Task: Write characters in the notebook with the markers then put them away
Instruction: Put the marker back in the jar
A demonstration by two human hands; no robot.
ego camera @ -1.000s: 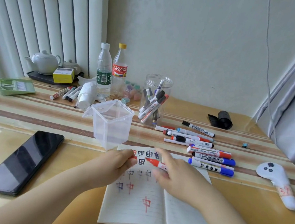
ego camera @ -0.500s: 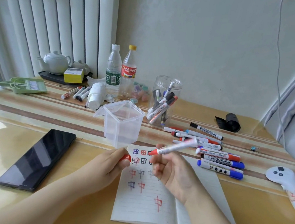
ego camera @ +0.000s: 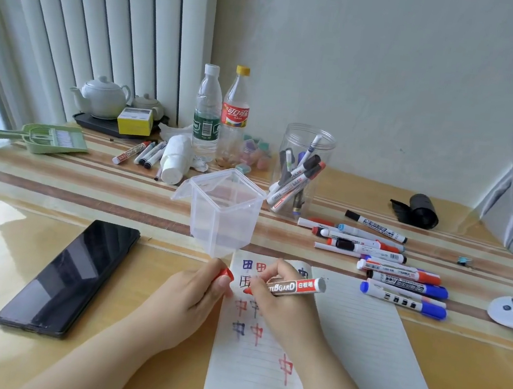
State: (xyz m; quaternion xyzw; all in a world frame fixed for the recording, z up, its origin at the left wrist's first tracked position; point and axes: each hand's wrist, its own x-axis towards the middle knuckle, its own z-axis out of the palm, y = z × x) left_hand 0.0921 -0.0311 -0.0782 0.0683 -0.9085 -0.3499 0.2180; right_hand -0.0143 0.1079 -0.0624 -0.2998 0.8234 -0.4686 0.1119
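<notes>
Notebook (ego camera: 341,360) lies open at 6 o'clock on the table (ego camera: 16,245), with red and blue characters on its left page. Right hand (ego camera: 283,307) grips a red marker (ego camera: 294,287), tip at the page. Left hand (ego camera: 194,296) pinches the red cap (ego camera: 225,275). Loose markers (ego camera: 399,283) lie at 3 o'clock; a clear tub (ego camera: 224,213) stands at 12 o'clock.

Red marker (ego camera: 294,287) tip on notebook (ego camera: 356,342)

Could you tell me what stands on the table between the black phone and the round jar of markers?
In the head view, the clear square plastic container stands between the phone and the marker jar.
</notes>
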